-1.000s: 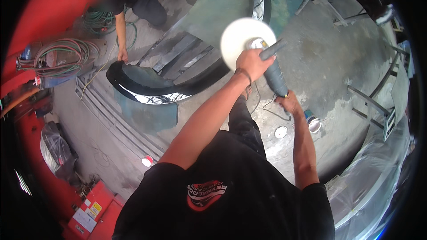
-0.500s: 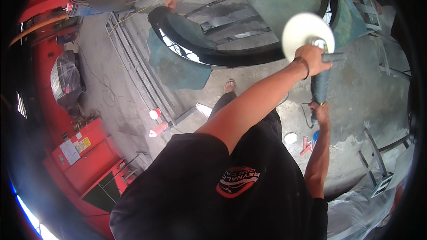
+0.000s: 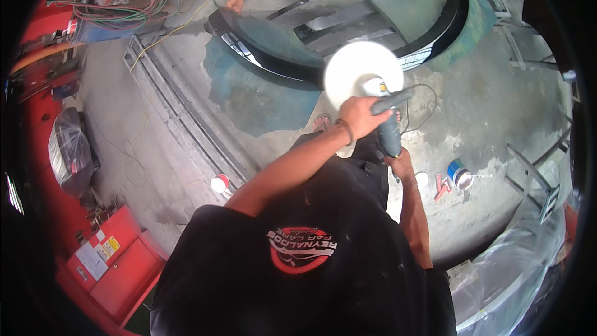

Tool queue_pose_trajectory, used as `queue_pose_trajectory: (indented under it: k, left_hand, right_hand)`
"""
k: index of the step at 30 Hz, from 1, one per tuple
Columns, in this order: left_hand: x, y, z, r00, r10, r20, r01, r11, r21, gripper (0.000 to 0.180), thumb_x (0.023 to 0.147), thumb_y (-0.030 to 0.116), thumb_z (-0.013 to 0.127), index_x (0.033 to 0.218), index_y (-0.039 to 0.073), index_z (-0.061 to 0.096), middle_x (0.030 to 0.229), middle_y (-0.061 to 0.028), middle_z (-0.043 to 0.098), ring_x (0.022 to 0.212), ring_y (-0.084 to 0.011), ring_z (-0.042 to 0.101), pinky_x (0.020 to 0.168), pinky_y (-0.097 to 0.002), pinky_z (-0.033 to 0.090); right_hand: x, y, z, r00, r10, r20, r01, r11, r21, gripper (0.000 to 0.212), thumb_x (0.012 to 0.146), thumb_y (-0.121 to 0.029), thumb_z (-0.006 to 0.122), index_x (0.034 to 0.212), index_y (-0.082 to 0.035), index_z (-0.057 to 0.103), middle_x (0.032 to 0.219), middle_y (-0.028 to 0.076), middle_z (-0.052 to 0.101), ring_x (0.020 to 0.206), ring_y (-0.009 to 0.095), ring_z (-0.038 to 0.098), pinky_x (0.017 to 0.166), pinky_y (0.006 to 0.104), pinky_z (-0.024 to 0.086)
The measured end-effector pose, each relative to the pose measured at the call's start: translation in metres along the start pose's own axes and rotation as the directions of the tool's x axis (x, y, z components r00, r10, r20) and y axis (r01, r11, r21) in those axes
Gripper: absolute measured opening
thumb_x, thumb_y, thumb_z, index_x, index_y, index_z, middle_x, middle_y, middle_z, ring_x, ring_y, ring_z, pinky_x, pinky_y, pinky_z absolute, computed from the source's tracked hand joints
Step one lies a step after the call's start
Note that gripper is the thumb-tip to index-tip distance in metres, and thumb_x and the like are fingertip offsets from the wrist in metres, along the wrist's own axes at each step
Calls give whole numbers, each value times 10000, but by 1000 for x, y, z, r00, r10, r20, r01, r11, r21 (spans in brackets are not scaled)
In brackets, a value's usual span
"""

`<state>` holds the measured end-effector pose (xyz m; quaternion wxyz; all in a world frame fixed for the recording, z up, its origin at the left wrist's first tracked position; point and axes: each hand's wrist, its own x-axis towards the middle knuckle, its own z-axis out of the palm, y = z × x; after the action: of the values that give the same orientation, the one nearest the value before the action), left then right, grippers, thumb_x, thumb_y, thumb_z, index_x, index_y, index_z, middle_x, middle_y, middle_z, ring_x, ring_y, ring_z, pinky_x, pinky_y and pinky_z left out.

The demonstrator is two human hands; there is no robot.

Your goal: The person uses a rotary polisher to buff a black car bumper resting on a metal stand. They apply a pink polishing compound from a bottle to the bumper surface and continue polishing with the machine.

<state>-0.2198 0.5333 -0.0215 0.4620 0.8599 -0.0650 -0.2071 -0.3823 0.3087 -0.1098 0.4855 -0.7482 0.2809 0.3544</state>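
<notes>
Head view: polisher points forward, long axis leaning left.

The grey concrete floor carries a long metal frame on the left, with a red-and-white tub by its near end. On the right lie a white disc, a red piece and a blue can. Farther off, a greenish patch may be a sheet.

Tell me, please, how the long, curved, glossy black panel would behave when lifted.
The glossy panel is probably fairly stiff, because it holds a bowed shape. Its reflecting surface may be slippery. Being long and curved, it might twist if lifted by one end.
</notes>
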Motion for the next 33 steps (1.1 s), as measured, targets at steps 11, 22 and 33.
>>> queue_pose_trajectory:
  k: [11,22,33]
  left_hand:
    - [-125,-121,-130,942,-241,-234,178,949,-260,277,959,251,821,1068,-3,806,731,-20,690,704,-78,576,679,-306,513]
    - [-106,-98,-103,970,-215,-118,198,970,-138,346,938,318,831,973,-23,788,739,-73,711,702,-127,620,699,-331,529]
    - [34,13,26,987,134,93,-126,988,-91,545,860,547,803,1043,34,823,974,-220,789,920,-369,768,884,-421,584]
  right_hand:
    - [0,-64,156,948,-250,196,306,885,-350,597,746,-351,802,1261,-58,728,1171,257,762,1135,432,717,1023,487,558]
    - [-25,-32,141,966,-242,94,258,933,-250,584,731,-333,813,1217,-21,729,1139,248,770,1106,427,728,1017,472,556]
    - [-88,-19,-32,980,100,-172,-94,995,45,192,739,-181,798,795,-36,687,659,41,631,555,144,587,525,337,472]
